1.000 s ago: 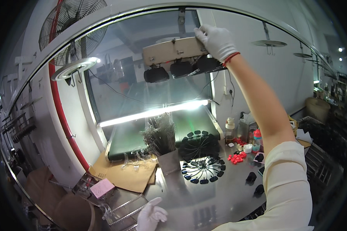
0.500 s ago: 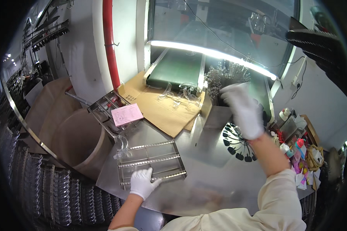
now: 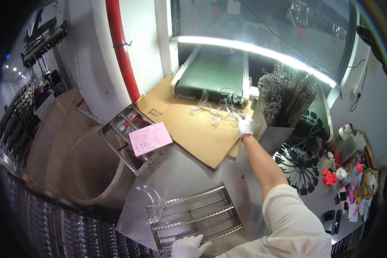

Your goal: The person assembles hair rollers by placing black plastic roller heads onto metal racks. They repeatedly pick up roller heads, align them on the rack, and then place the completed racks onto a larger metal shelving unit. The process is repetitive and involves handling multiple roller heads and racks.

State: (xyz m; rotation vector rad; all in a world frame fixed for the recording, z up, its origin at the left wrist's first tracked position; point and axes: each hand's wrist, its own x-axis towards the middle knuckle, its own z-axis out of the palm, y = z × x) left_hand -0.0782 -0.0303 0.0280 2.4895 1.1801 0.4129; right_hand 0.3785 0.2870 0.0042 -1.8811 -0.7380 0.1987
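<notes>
White-gloved, the left hand (image 3: 187,247) lies at the near rail of one slotted metal rack (image 3: 193,218), its grip too hidden to tell, with apparently two clear curved lenses (image 3: 160,205) at the rack's left end. Beyond, one pink pad (image 3: 150,138) rests on a second rack (image 3: 118,153) beside the cardboard (image 3: 193,137). At its far end, by one green conveyor belt (image 3: 213,75), the right hand (image 3: 246,126), grip likewise unclear, meets clear pieces (image 3: 229,106) too overlapped to count; picking one up seems the step, calling for a light pinch.
</notes>
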